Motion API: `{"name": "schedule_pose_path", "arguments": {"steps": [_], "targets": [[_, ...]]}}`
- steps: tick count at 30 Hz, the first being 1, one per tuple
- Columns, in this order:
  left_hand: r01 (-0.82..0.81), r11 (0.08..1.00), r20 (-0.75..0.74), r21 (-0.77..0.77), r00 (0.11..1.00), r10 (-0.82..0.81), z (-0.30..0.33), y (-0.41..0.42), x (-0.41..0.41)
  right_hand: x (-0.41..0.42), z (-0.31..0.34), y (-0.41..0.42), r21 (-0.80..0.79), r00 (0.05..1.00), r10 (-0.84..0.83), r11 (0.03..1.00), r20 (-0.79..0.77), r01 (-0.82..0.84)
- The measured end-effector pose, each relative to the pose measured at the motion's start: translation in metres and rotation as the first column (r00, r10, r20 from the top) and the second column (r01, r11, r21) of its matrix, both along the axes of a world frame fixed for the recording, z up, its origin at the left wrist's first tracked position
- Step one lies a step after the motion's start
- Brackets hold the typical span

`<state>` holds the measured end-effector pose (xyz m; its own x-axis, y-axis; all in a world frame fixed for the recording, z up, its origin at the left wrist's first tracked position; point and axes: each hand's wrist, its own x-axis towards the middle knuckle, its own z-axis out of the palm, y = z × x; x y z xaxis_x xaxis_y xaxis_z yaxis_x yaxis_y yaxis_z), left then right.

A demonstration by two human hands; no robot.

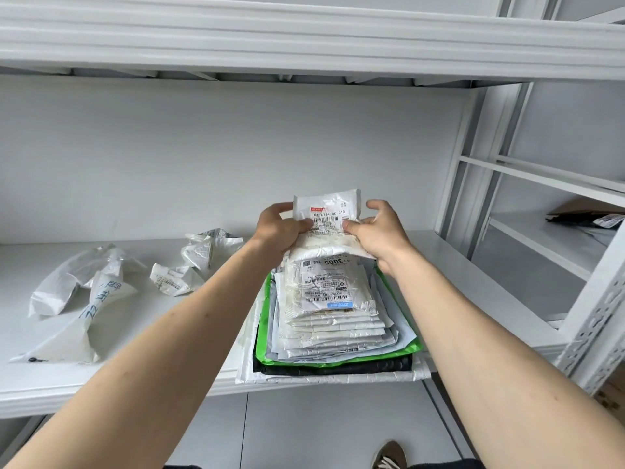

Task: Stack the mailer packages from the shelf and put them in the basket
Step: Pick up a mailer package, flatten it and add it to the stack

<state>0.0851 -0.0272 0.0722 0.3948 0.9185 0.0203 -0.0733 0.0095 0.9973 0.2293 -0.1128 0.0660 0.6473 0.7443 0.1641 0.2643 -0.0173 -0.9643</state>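
Your left hand (282, 228) and right hand (380, 231) pinch a small white labelled mailer (326, 211) over the stack of flat mailers (333, 319) on the white metal shelf (142, 374) by the grey wall (203, 147).

— Readable on the held mailer (327, 211)?
— "64 L/14-00 015" under a red strip, barcode below; small print too fine.
— And on the stack's top mailer (326, 287)?
— "3005", upside down, plus barcodes and a blue tag, unreadable.
— On the left bag (98, 299)?
— Large blue characters, not legible.
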Motion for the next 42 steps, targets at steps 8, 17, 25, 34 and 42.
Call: {"name": "schedule_pose_path", "arguments": {"steps": [8, 17, 25, 34, 42], "targets": [[-0.034, 0.993, -0.194, 0.113, 0.979, 0.056, -0.005, 0.017, 0.000, 0.002, -0.001, 0.007, -0.071, 0.976, -0.002, 0.997, 0.216, 0.018], [0.021, 0.993, -0.376, 0.114, 0.927, 0.023, -0.064, 0.007, -0.010, -0.010, -0.039, -0.005, -0.468, 0.825, 0.164, 0.873, 0.541, 0.133], [0.051, 0.992, -0.374, 0.112, 0.927, -0.005, -0.064, 0.009, -0.010, -0.041, -0.027, 0.020, -0.484, 0.475, 0.389, 0.870, 0.789, 0.093], [0.063, 0.996, -0.229, -0.067, 0.970, -0.077, -0.073, 0.020, -0.022, -0.037, -0.091, 0.019, -0.655, 0.567, 0.542, 0.756, 0.621, -0.006], [0.022, 0.983, -0.180, -0.183, 0.982, -0.056, -0.095, 0.033, -0.021, -0.033, -0.116, 0.017, -0.650, 0.561, 0.541, 0.760, 0.626, -0.007]]}}
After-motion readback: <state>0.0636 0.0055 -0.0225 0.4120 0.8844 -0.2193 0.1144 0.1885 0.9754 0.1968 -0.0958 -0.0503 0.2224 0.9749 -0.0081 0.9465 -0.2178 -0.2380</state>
